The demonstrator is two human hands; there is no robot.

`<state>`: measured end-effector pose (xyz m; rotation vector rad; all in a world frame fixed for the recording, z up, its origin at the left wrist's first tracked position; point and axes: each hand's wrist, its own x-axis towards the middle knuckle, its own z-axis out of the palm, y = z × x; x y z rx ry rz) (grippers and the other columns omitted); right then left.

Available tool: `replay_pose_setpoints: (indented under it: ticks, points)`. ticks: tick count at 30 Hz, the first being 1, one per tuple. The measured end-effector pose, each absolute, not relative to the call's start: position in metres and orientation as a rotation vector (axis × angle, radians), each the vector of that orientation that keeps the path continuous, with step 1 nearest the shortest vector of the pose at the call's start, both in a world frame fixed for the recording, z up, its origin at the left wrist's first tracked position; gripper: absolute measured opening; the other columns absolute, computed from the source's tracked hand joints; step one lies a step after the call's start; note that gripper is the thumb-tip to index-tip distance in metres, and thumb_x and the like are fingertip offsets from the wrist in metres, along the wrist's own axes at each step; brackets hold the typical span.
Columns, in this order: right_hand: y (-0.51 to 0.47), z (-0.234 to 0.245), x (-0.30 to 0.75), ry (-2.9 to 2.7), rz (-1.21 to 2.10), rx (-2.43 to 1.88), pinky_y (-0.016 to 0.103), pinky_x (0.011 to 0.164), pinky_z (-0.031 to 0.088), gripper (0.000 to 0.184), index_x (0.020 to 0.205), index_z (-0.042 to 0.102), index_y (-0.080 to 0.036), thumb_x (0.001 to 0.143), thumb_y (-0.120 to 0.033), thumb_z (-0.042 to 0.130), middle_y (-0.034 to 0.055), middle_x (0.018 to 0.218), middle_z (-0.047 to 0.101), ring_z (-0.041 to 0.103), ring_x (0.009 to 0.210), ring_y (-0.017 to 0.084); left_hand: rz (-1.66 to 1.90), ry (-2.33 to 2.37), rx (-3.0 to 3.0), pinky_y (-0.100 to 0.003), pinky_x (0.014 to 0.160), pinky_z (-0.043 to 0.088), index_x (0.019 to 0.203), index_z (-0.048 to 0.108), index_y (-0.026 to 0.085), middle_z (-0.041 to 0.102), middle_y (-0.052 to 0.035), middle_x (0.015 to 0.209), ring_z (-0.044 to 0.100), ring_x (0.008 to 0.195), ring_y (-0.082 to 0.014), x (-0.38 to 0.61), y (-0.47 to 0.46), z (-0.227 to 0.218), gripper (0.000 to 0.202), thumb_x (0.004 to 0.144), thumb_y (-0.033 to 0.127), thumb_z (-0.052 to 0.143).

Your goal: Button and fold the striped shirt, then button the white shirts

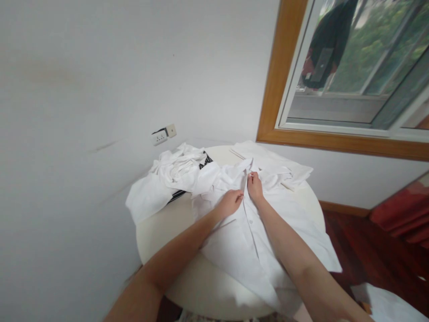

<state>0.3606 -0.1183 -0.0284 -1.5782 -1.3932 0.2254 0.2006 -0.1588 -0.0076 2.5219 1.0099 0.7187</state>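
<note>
A white button-up shirt point(231, 246) lies spread on a round cream table point(157, 237), its collar toward the wall and its hem hanging past the near edge. My left hand point(230, 202) is closed with its fingertips pinching the shirt's front edge, partway down the button strip. Just beyond it and to the right, my right hand point(255, 185) pinches the front near the collar. A button shows on the strip below my hands. Whatever small part lies between the fingertips is hidden.
Crumpled white clothes point(177, 167) with a black striped piece lie at the table's left. A folded white garment point(275, 158) lies at the back right. Behind stand the wall with a socket point(159, 137) and a wood-framed window point(335, 138). White cloth point(389, 304) shows at lower right.
</note>
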Motion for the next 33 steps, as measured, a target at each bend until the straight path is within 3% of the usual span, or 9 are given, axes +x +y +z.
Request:
replay_pose_setpoints:
  ticks: [9, 16, 23, 33]
  points:
    - [-0.118, -0.03, 0.363, -1.38, 0.228, -1.56, 0.029, 0.072, 0.04, 0.027, 0.097, 0.048, -0.02, 0.092, -0.035, 0.026, 0.0054, 0.079, 0.06, 0.057, 0.076, 0.021, 0.771, 0.935, 2.607, -0.035, 0.095, 0.041, 0.113, 0.053, 0.016, 0.061, -0.0098, 0.109, 0.053, 0.104, -0.0203, 0.185, -0.165, -0.025, 0.026, 0.091, 0.025, 0.041]
    - [-0.116, -0.033, 0.364, -1.353, 0.23, -1.512, 0.029, 0.066, 0.039, 0.026, 0.094, 0.048, -0.02, 0.091, -0.036, 0.028, 0.0025, 0.069, 0.058, 0.056, 0.068, 0.02, 0.728, 1.094, 2.679, -0.034, 0.089, 0.043, 0.111, 0.054, 0.018, 0.064, -0.0073, 0.097, 0.057, 0.096, -0.0195, 0.191, -0.17, -0.022, 0.027, 0.094, 0.029, 0.035]
    - [-0.117, -0.036, 0.361, -1.343, 0.36, -1.451, 0.028, 0.058, 0.039, 0.025, 0.096, 0.046, -0.022, 0.092, -0.039, 0.028, -0.0045, 0.051, 0.05, 0.052, 0.053, 0.019, 0.767, 1.186, 2.626, -0.03, 0.085, 0.045, 0.106, 0.059, 0.02, 0.068, -0.0057, 0.094, 0.062, 0.091, -0.0194, 0.196, -0.168, -0.023, 0.027, 0.092, 0.034, 0.041]
    - [-0.11, -0.039, 0.369, -1.236, 0.213, -1.5, 0.031, 0.07, 0.041, 0.023, 0.093, 0.048, -0.019, 0.088, -0.033, 0.03, 0.0052, 0.076, 0.06, 0.055, 0.072, 0.021, 0.717, 1.251, 2.537, -0.025, 0.077, 0.044, 0.096, 0.065, 0.025, 0.069, 0.0003, 0.087, 0.062, 0.083, -0.0153, 0.186, -0.175, -0.014, 0.025, 0.091, 0.036, 0.043]
